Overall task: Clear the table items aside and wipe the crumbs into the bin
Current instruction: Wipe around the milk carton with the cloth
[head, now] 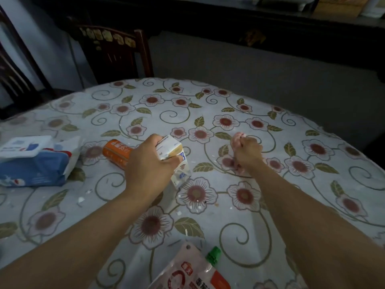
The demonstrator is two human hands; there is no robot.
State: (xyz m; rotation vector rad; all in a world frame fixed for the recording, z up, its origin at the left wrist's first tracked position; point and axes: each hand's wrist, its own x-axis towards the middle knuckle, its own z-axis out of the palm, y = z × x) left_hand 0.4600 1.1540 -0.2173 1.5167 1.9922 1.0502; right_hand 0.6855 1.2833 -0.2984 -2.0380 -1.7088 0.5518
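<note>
A dim room surrounds a round table (312,184) that is covered with a pale cloth printed with red-brown flowers, green leaves and curling stems. Behind the table stands a dark wooden chair (116,51) with a decorated back, and the floor beyond is grey.

The left hand (150,161) is closed around the top of a small white drink carton (177,161), with the fingers wrapped over its upper edge; the carton is tilted, and its lower end is near the cloth, but I cannot tell if it touches. Just behind this hand an orange can (116,152) lies on its side on the cloth, partly hidden by the hand. To the far left is a blue pack of wet wipes (33,170) with its white lid lifted, and one white wipe sticks out of the opening.

The right hand (248,151) is clenched in a fist on a pink cloth (237,138), which is bunched up and shows above and below the fingers. It is held close to the table surface, to the right of the carton and apart from it.

Small white crumbs (81,199) are scattered over the cloth, mostly between and in front of the two forearms. At the near edge lies a pink pouch (187,272) with a green cap and printed red lettering, flat on the table between the arms.
</note>
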